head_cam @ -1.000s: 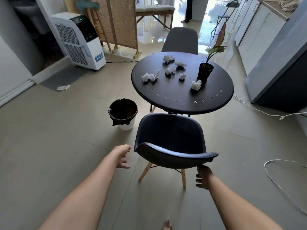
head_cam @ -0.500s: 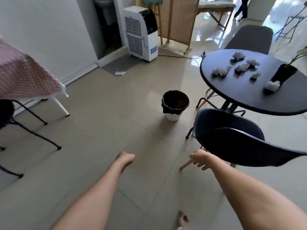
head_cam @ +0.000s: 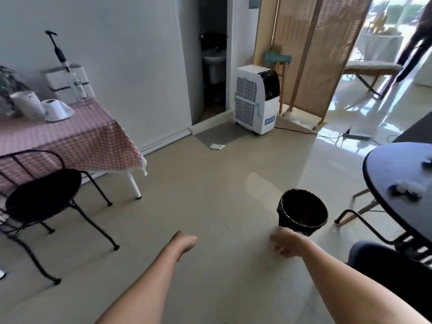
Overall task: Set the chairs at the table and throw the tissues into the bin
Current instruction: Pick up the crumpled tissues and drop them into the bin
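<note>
A black metal chair [head_cam: 39, 197] stands at the left, beside a table with a pink checked cloth [head_cam: 70, 136]. The round black table [head_cam: 385, 174] shows only its left part at the right edge, with a crumpled white tissue [head_cam: 409, 189] on it. The black-lined bin [head_cam: 301, 211] sits on the floor left of that table. A dark shell chair [head_cam: 385, 267] is cut off at the lower right. My left hand [head_cam: 187, 242] hangs over bare floor, fingers curled in, holding nothing. My right hand [head_cam: 285, 244], blurred, is just in front of the bin with loose fingers and nothing in it.
A white portable air cooler [head_cam: 256, 99] and a wicker folding screen [head_cam: 315, 54] stand at the back, with a cable [head_cam: 304, 132] across the floor. A person's legs [head_cam: 416, 43] show at the far right. Wide tiled floor lies between the two tables.
My view has swung left, so the round table and shell chair slid to the right edge and the metal chair came into view. My right hand has left the shell chair.
</note>
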Demonstrator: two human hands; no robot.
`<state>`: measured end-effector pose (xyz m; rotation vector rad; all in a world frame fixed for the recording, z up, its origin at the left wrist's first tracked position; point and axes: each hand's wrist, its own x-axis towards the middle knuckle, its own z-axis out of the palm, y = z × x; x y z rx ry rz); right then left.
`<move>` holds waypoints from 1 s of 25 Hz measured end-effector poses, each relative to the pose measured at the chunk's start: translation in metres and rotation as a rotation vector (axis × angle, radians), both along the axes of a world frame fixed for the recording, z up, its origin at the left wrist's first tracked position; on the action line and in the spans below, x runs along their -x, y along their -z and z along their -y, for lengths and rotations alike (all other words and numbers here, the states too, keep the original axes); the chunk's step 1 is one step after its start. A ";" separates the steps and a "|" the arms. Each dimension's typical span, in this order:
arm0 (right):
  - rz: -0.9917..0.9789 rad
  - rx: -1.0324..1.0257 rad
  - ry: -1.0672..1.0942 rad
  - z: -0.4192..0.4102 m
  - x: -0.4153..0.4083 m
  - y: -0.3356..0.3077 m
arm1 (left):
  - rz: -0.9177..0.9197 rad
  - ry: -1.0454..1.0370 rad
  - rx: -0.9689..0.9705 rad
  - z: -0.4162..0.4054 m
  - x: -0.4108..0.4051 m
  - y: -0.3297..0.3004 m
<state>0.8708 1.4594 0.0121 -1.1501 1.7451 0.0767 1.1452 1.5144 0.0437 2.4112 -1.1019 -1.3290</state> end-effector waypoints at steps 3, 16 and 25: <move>0.029 0.027 0.030 0.096 -0.001 -0.017 | -0.051 -0.058 0.039 0.099 -0.003 -0.019; 0.045 0.121 0.307 0.434 0.059 -0.022 | -0.125 0.117 0.015 0.499 0.052 -0.035; 0.063 0.081 0.524 0.628 0.150 -0.031 | -0.099 0.402 -0.061 0.764 0.158 -0.035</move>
